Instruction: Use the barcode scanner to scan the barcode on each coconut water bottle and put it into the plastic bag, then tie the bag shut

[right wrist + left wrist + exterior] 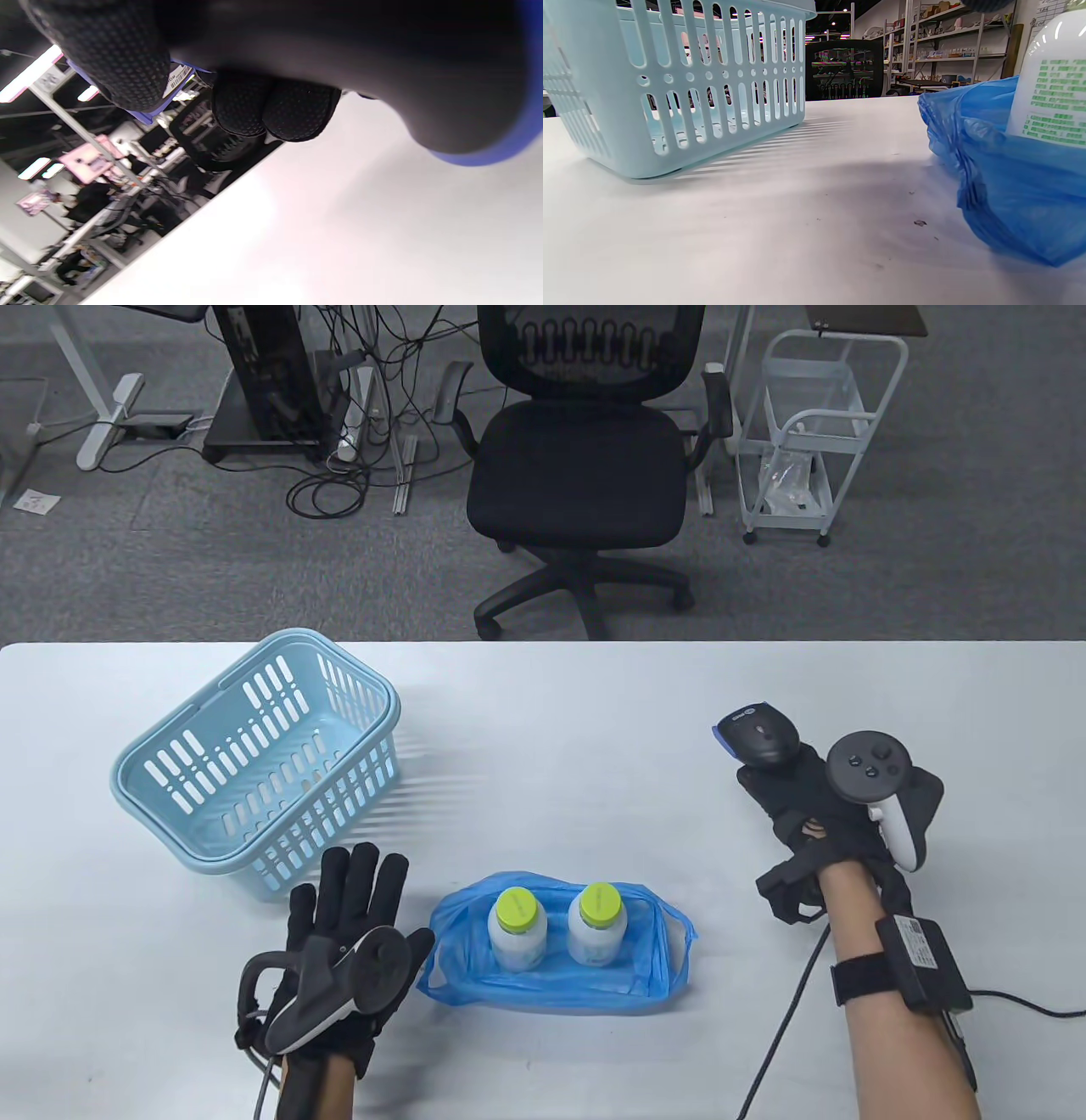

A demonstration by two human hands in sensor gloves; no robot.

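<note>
Two white coconut water bottles with green caps (517, 929) (597, 924) stand upright inside the open blue plastic bag (653, 976) near the table's front edge. One bottle (1052, 84) and the bag (1009, 195) fill the right of the left wrist view. My left hand (356, 899) lies flat with straight fingers just left of the bag, holding nothing. My right hand (797, 797) grips the black barcode scanner (758, 734) at the right of the table; its curled fingers (275, 110) wrap the scanner's handle (424, 84).
An empty light blue basket (254, 780) sits tilted at the left, just beyond my left hand, and shows as a slotted wall (670, 84) in the left wrist view. An office chair (577, 475) stands past the table's far edge.
</note>
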